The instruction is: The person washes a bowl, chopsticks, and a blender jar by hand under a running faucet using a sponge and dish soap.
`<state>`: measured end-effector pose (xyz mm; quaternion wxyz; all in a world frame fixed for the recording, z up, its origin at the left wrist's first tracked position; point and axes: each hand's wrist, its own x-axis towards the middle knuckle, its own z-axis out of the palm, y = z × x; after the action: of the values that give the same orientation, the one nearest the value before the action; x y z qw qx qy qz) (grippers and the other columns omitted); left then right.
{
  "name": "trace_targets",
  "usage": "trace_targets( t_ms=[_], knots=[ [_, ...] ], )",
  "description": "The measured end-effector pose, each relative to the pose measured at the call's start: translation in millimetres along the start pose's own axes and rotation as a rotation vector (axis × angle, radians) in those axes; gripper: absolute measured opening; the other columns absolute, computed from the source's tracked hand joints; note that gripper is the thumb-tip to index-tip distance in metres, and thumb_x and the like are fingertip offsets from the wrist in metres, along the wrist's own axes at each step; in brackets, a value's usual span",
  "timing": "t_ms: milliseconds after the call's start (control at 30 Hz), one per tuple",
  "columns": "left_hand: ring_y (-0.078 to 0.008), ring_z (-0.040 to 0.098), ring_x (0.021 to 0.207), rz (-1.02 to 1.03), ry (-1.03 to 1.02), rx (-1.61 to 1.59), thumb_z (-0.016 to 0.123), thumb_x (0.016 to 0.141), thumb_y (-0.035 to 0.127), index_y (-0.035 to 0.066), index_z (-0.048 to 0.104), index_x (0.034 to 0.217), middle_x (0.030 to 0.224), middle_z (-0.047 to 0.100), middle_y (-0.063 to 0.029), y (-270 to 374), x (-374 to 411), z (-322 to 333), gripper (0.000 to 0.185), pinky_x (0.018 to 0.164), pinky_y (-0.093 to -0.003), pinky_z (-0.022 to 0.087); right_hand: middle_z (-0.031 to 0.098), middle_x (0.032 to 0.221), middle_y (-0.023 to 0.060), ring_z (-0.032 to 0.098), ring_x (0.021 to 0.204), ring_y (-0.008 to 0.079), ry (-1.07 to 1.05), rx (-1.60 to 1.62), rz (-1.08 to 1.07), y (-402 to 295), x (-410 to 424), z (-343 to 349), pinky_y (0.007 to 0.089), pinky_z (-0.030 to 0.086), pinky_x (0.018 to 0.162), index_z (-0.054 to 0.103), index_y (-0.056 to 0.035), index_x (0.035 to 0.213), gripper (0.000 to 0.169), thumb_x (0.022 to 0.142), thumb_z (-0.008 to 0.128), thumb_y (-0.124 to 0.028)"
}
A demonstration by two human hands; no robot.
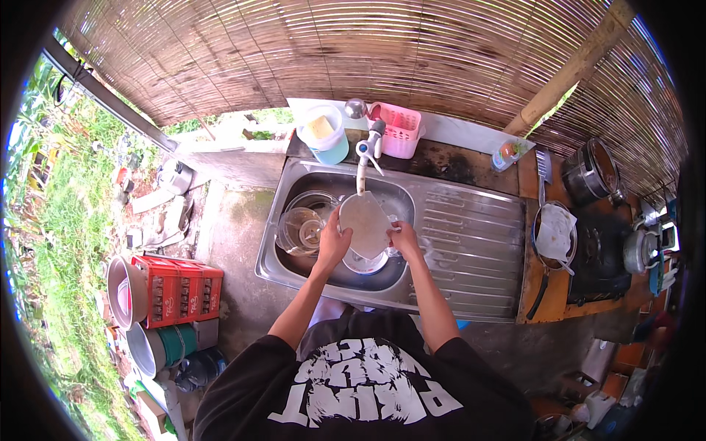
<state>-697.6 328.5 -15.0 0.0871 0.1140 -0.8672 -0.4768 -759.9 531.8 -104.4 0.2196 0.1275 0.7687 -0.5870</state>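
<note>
Both hands hold a pale beige, flat-faced piece of kitchenware point(365, 225) over the basin of the stainless steel sink point(400, 286); its exact kind is unclear. My left hand point(333, 241) grips its left edge, thumb on the near face. At the right edge, the fingers of my right hand point(404, 238) pinch it. The tap point(362, 171) ends right at its upper edge; whether water runs is hard to tell. Below it sits a white bowl point(365, 266), partly hidden. A clear plastic container point(300, 234) lies in the basin's left part, over round metal ware point(311, 197).
Behind the sink stand a bucket holding a sponge point(321, 127), a pink plastic basket point(401, 132) and a bottle point(506, 156). The ribbed drainboard point(471, 248) extends right, towards a frying pan point(554, 234) and a stove point(598, 259). Red crates point(182, 292) stand at left.
</note>
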Motion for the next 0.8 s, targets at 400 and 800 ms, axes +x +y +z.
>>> trace_targets(
  t_ms=[400,800],
  knots=[
    [-0.0148,0.063,0.068,-0.575,-0.379,-0.389,0.066,0.091,0.033,-0.004,0.058,0.110,0.095,0.065,-0.0105,-34,-20,56,0.042,0.051,-0.0271,0.051,0.068,0.098,0.0212,0.066,0.096,0.0334,-0.006,-0.308,-0.460,-70,13,-52,0.0387,0.050,0.086,0.068,0.0014,0.116,0.044,0.077,0.074,-0.020],
    [-0.0152,0.067,0.090,-0.657,-0.319,-1.039,0.057,0.094,0.017,0.002,0.061,0.121,0.106,0.068,-0.0068,-72,-23,99,0.032,0.075,-0.0299,0.053,0.069,0.108,0.0169,0.071,0.079,0.0247,-0.215,-0.305,-0.048,-109,-35,-64,0.0363,0.059,0.049,0.040,-0.0092,0.150,0.075,0.078,0.042,0.010]
  ],
)
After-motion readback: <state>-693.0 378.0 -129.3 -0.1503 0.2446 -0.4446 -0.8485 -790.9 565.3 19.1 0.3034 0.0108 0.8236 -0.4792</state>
